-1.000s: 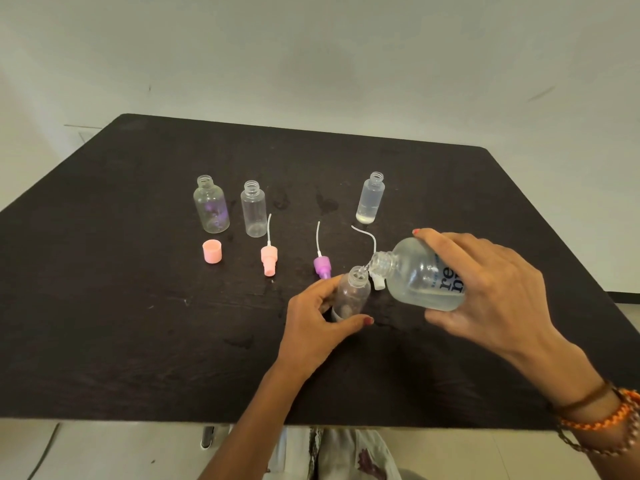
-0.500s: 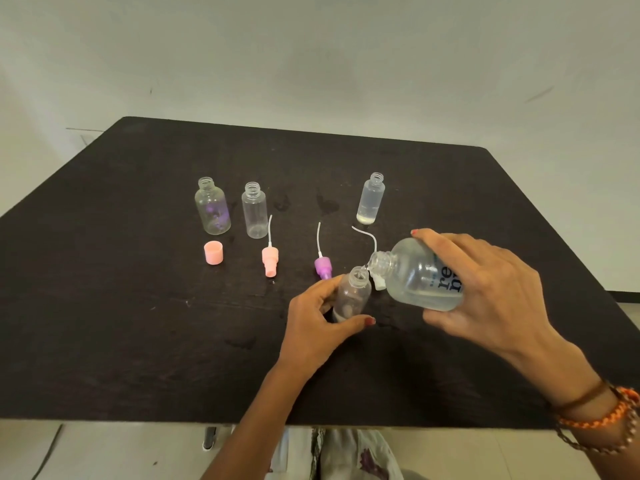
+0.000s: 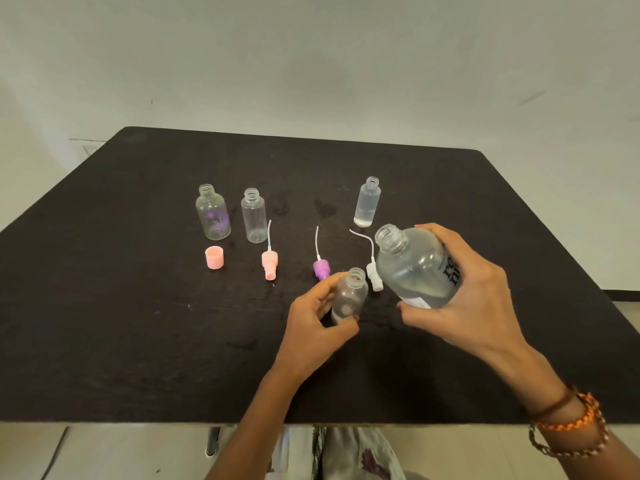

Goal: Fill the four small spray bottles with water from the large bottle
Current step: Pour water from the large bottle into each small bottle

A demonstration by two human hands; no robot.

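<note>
I note left hand [image 3: 313, 327] curled round small spray bottle [image 3: 349, 296], upright on black table [image 3: 138, 334], little water at base | right hand [image 3: 464, 292] grips large bottle [image 3: 412, 266], tilted, mouth raised beside small bottle's neck | three uncapped bottles [image 3: 254, 216] stand behind, spray heads [image 3: 269, 263] lying between.

light: soft, even, dim-ish | shadows: faint | focus: sharp centre | edges: wide-angle bowing | glare: none
</note>
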